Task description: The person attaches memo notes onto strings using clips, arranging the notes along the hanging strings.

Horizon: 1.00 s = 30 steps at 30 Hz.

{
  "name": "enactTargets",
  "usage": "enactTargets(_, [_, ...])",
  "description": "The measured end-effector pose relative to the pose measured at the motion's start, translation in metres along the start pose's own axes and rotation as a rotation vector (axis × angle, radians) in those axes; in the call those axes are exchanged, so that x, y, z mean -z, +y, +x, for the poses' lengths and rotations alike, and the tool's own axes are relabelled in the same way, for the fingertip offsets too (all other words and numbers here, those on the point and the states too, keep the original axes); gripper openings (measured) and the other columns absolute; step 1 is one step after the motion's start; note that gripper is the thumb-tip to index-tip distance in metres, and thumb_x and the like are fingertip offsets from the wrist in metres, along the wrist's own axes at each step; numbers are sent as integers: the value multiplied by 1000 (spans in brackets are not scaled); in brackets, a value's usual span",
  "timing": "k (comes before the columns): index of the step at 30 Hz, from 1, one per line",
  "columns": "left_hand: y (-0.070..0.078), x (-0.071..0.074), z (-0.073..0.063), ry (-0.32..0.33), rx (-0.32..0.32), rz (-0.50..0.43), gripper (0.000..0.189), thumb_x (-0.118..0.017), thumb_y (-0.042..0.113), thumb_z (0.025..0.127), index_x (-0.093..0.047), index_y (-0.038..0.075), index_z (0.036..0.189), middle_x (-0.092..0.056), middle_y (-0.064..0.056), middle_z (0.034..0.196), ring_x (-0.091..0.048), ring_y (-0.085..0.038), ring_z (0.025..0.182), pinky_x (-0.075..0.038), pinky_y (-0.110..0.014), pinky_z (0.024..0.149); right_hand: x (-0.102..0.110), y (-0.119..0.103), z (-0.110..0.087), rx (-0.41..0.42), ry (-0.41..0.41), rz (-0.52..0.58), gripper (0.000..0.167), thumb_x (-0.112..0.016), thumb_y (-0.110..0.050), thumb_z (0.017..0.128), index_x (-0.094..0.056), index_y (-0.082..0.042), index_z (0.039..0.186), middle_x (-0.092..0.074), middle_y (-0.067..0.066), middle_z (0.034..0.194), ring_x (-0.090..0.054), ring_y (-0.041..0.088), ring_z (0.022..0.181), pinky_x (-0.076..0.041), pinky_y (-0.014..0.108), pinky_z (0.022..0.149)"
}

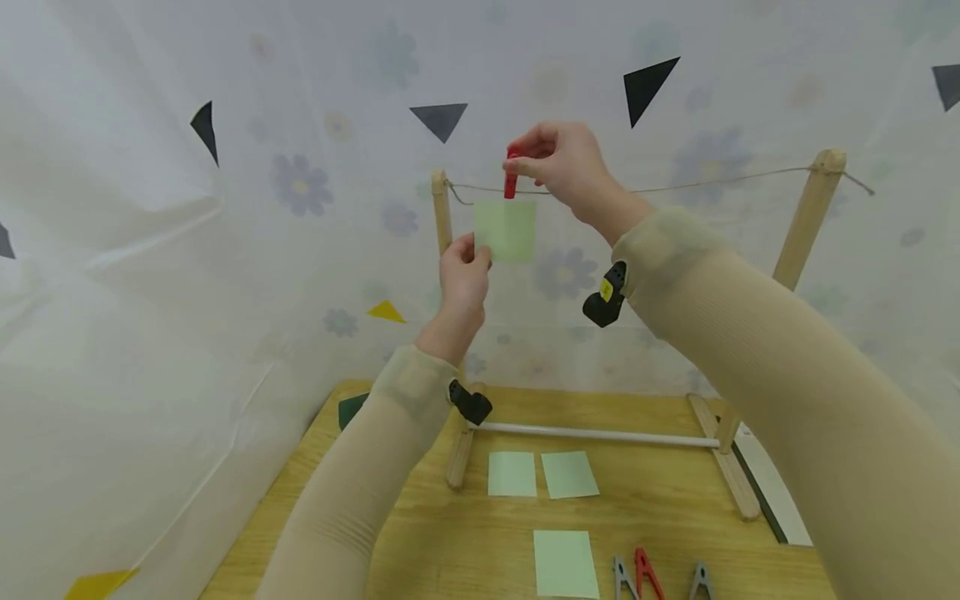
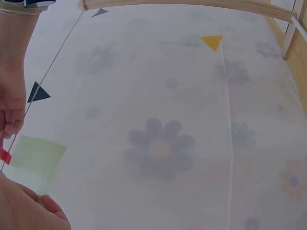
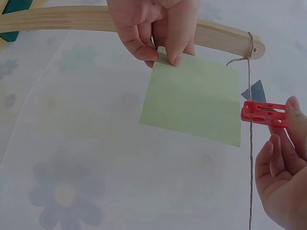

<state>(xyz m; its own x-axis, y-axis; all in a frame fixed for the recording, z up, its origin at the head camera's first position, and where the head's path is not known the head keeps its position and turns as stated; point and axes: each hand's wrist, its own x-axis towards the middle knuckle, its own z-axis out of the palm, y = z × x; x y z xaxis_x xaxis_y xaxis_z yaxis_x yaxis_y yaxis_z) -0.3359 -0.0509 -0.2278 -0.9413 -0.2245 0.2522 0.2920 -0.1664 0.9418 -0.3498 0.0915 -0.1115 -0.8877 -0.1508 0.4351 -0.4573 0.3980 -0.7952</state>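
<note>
My left hand pinches a pale green square of paper by its lower left corner, thumb in front. The sheet is held up just below a thin twine strung between two wooden posts. Above it, my right hand pinches a red clothespin between thumb and fingers. In the right wrist view the red clothespin lies across the twine, its tip right at the top edge of the green paper.
On the wooden table lie three more green papers. Nearer the front are a red clothespin and grey clothespins. A white rod joins the feet of the wooden posts. Behind hangs a flowered curtain with triangles.
</note>
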Motion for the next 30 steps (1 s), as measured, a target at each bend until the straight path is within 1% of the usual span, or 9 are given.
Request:
enactTargets(2, [1, 0, 0, 1, -2, 0, 30, -51, 1, 100, -59, -6, 127, -58, -6, 104, -52, -13, 94, -48, -35, 98, -1, 0, 0, 0, -6, -12, 29, -75, -24, 89, -69, -9, 113, -68, -7, 94, -58, 18, 100, -48, 30, 85])
enactTargets(5, [2, -1, -1, -2, -1, 3, 30, -51, 1, 99, -59, -6, 127, -58, -6, 103, -52, -13, 92, -47, -29, 91, -2, 1, 0, 4, -19, -38, 29, -74, -24, 89, -69, -8, 113, -68, -6, 95, -59, 16, 101, -48, 29, 90])
enactTargets(7, [2, -1, -1, -3, 3, 4, 30, -51, 1, 100, -59, -6, 127, -58, -6, 103, -52, -13, 92, -46, -27, 89, -3, 1, 0, 7, -26, -50, 29, -74, -24, 90, -69, -7, 113, -68, -5, 96, -60, 17, 102, -49, 29, 94])
enactTargets(12, [1, -1, -1, -2, 8, -9, 30, -51, 1, 100, -58, -6, 129, -60, -9, 109, -53, -13, 97, -48, -28, 92, -6, 4, 0, 7, -46, -82, 30, -73, -24, 91, -68, -7, 114, -68, -4, 97, -61, 22, 108, -49, 31, 99])
enactTargets(15, [1, -1, -1, 2, 7, -17, 31, -51, 0, 100, -58, -6, 129, -60, -10, 111, -53, -14, 99, -48, -30, 95, -6, 4, -1, 4, -53, -120, 31, -73, -26, 91, -69, -7, 115, -69, -2, 98, -61, 19, 106, -49, 31, 98])
enactTargets(19, [1, -2, -1, -9, 13, -19, 30, -51, 1, 100, -58, -6, 129, -59, -9, 110, -53, -14, 99, -48, -31, 96, -6, 5, -1, 12, -60, -177, 33, -73, -27, 91, -70, -8, 118, -72, 5, 107, -61, 16, 106, -50, 31, 97])
enactTargets(22, [1, -3, -1, -14, 15, -21, 30, -51, 2, 101, -58, -6, 129, -58, -8, 108, -52, -13, 97, -47, -28, 93, -4, 5, -2, 9, -70, -203, 37, -73, -28, 91, -69, -9, 122, -72, 9, 116, -62, 16, 109, -50, 31, 99])
enactTargets(26, [0, -4, -1, -13, 18, -14, 30, -51, 3, 101, -58, -5, 129, -59, -9, 110, -52, -13, 97, -47, -27, 91, -2, 4, -4, -2, -88, -216, 41, -72, -29, 91, -67, -11, 128, -71, 10, 122, -62, 17, 115, -49, 33, 102])
enactTargets(30, [-1, -3, 0, -15, 35, 8, 32, -52, 5, 101, -57, -3, 131, -60, -11, 115, -52, -13, 100, -47, -30, 97, 1, 5, -4, -7, -95, -216, 47, -71, -29, 92, -62, -13, 136, -69, 10, 125, -60, 18, 120, -47, 34, 105])
